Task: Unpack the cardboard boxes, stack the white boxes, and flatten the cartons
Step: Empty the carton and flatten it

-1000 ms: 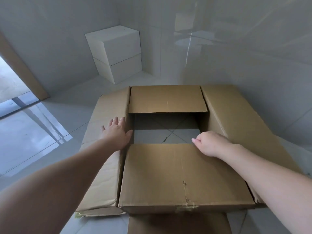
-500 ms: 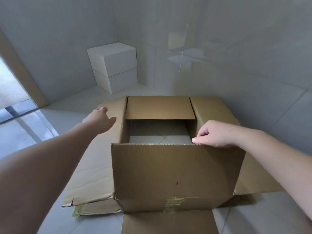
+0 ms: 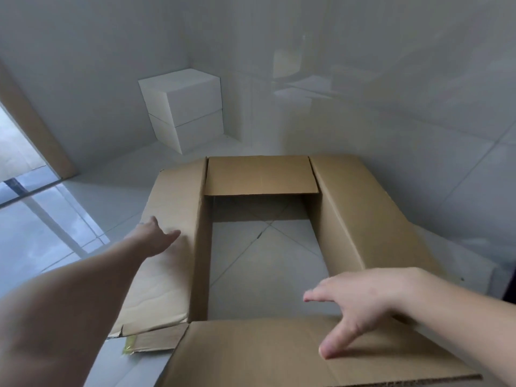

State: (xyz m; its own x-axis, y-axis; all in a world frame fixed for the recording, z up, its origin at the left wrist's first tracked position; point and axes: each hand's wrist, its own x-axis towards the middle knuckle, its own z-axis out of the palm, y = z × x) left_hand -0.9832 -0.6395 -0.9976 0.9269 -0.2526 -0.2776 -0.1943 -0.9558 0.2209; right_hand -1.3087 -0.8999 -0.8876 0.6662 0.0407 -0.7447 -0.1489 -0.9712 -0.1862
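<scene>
On pale floor tiles [image 3: 268, 263], mid-scene: big brown carton [image 3: 349, 208], open top and bottom, flaps splayed outward, tiles visible straight through, apparently emptied and ready for flattening. Far left corner: two white boxes [image 3: 185, 110], one atop the other, tucked against the walls, likely out of the way. Right hand [image 3: 360, 308], fingers spread and relaxed, over near flap [image 3: 265, 353], gripping nothing. Left hand [image 3: 156, 237], loose, over left flap [image 3: 170, 219]; contact unclear. No readable print anywhere.
</scene>
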